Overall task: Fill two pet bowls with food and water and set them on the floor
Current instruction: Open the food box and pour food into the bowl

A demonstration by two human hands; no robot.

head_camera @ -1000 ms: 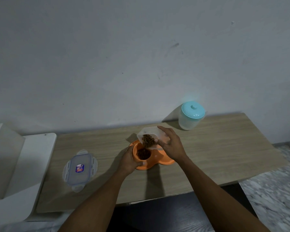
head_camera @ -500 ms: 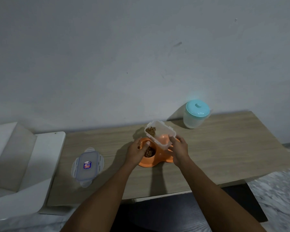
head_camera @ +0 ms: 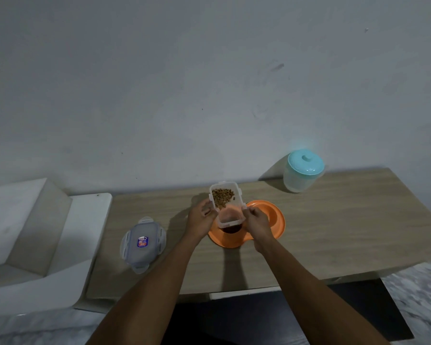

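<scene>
An orange double pet bowl (head_camera: 275, 226) sits on the wooden table (head_camera: 334, 232). Its left cup (head_camera: 230, 230) holds dark kibble; the right cup looks empty. Above the left cup I hold a clear plastic food container (head_camera: 225, 202) with brown kibble gathered at its far end. My left hand (head_camera: 200, 216) grips its left side and my right hand (head_camera: 255, 217) grips its right side. The container's open top faces me.
The container's clear lid (head_camera: 142, 244) with a blue label lies on the table to the left. A translucent jug with a teal lid (head_camera: 304, 173) stands at the back right by the wall. A white moulded piece (head_camera: 35, 235) adjoins the table's left end.
The container went from tipped over the left cup, held by my right hand alone, to held level in both hands. Kibble now sits at its far end.
</scene>
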